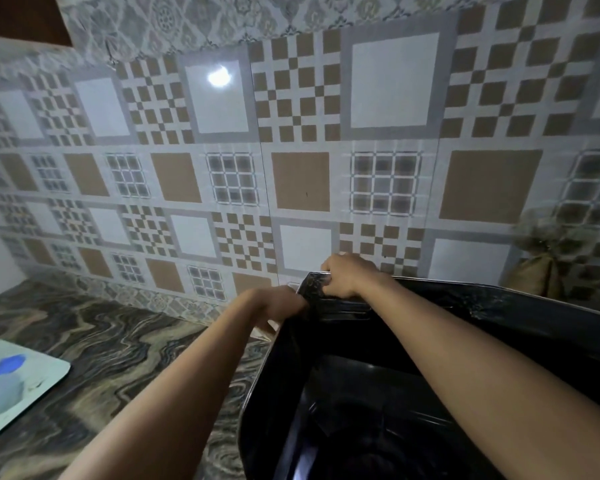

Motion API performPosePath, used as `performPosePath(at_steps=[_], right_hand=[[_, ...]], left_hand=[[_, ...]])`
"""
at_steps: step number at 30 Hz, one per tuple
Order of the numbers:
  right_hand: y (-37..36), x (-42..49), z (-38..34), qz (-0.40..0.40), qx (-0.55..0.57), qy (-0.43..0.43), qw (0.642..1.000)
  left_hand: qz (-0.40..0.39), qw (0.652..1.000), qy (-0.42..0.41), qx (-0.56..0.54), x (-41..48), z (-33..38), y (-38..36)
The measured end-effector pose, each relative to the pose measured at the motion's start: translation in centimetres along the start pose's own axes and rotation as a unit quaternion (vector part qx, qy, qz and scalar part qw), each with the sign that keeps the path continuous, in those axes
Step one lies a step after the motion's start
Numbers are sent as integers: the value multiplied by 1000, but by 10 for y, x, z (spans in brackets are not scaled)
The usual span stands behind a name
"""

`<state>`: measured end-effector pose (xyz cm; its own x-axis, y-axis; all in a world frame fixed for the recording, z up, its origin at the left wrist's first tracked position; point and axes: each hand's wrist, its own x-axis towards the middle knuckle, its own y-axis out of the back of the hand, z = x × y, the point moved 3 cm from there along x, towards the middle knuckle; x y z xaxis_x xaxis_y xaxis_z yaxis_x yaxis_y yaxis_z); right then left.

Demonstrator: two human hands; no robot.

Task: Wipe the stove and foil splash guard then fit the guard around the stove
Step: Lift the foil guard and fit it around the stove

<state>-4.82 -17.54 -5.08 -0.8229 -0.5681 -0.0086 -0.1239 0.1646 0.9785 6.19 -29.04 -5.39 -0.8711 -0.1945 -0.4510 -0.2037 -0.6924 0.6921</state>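
Splash guard (520, 311) at counter's (125, 341) right, tray (45, 370) left.

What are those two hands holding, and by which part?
The dark splash guard, at its top corner near the wall: the right hand curls its fingers over the top edge, and the left hand grips the corner's outer side just below.
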Motion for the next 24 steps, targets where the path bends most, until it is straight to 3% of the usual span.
performPosePath(at_steps=[3, 8, 24], right_hand=[[-2, 1, 2, 14, 10, -8, 1000], [-6, 5, -1, 40, -13, -21, 999], [-6, 4, -8, 62, -32, -53, 996]], left_hand=[[8, 997, -23, -74, 3, 0, -3], [36, 993, -41, -100, 5, 1, -4], [23, 983, -29, -181, 7, 5, -9]])
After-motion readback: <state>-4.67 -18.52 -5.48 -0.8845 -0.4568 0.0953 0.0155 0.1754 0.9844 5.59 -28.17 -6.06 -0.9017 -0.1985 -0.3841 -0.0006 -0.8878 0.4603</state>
